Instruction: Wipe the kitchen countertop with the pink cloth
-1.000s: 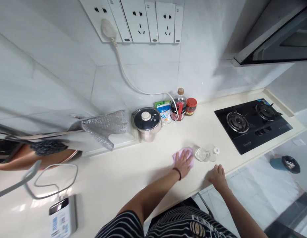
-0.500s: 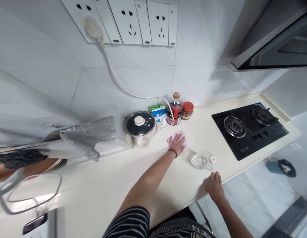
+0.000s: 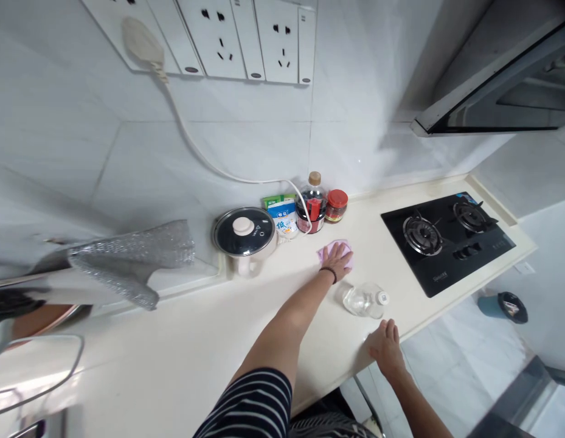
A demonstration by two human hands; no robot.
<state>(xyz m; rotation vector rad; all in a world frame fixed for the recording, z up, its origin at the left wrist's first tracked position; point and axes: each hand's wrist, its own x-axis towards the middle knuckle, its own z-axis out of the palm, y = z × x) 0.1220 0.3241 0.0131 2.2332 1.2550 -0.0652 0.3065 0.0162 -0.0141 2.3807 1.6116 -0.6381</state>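
My left hand [image 3: 337, 263] lies flat with fingers spread on a pink cloth [image 3: 325, 250], pressing it to the cream countertop [image 3: 173, 371]. A dark band circles that wrist. Closer to me, a clear bottle [image 3: 362, 300] with a white cap rests on its side, its cap end toward the right. My right hand [image 3: 386, 347] rests at the front edge of the counter just below the bottle, fingers stretched out and nothing in it. Behind the cloth stand a jar with a red lid [image 3: 337, 205] and a dark sauce bottle [image 3: 314, 204].
Left of the bottles are a blue-white packet [image 3: 283, 218] and a lidded electric pot [image 3: 244, 234]. A white cord [image 3: 204, 161] hangs from the wall sockets [image 3: 227, 39]. A black gas hob [image 3: 446, 240] sits at right under a range hood [image 3: 496, 91]. Silver foil sheeting [image 3: 136, 261] lies at left.
My left hand has slid the pink cloth to the right along the counter, now below the red-lidded jar. The whole view has shifted a little. My right hand stays at the counter edge.
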